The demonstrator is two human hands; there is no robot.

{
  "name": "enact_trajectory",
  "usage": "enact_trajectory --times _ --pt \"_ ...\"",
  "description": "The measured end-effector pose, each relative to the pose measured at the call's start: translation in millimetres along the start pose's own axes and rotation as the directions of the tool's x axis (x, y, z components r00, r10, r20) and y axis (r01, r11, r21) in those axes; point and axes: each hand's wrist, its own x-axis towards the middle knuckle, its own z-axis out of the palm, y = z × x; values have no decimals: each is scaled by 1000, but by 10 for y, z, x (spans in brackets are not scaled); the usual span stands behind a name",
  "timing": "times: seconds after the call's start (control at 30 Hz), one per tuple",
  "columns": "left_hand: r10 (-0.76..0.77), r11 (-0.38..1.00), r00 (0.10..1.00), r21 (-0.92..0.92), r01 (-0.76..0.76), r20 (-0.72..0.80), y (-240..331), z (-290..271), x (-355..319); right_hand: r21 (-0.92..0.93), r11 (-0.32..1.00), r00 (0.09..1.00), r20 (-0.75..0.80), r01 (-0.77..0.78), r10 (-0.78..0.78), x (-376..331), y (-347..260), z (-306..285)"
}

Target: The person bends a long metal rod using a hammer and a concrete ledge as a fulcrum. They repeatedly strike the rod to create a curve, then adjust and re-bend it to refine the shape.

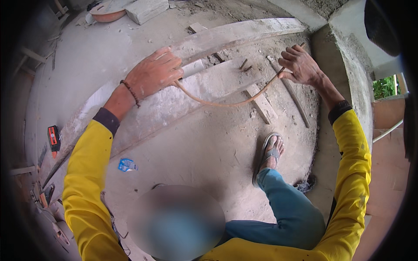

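Thin brown rod [217,104] is sagging in a curve between two hands held well apart, over the boards. Left hand [152,74] is gripping its left end; right hand [300,65] is clamping near the other end, tip poking out beyond the fist. Nearest: sandaled foot [272,152] is resting on the floor, right of centre; blue packet [127,165] is lying well to its left. Farther: wide board [146,115] is stretching below the rod; short wood strip [263,108] is lying near its right end, slim bar [294,98] just right of that. Beyond, long plank [244,32] is lying crosswise. Farthest left, orange basin [109,16] is sitting beside pale block [146,11].
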Motion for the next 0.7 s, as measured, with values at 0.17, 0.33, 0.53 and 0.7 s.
enact_trajectory --times 0.17,0.33,0.53,0.7 --pt "-203 978 917 111 175 343 -511 208 649 -17 995 972 -216 -97 91 119 594 618" --pt "-305 948 819 231 216 486 -640 589 1218 5 978 957 -208 -207 203 0 1037 1067" --pt "-418 906 660 231 356 624 -669 706 1266 109 991 959 -264 -78 104 381 1441 1497" --pt "-515 841 533 277 464 672 -492 844 1251 180 984 965 -260 2 45 498 1502 1915"
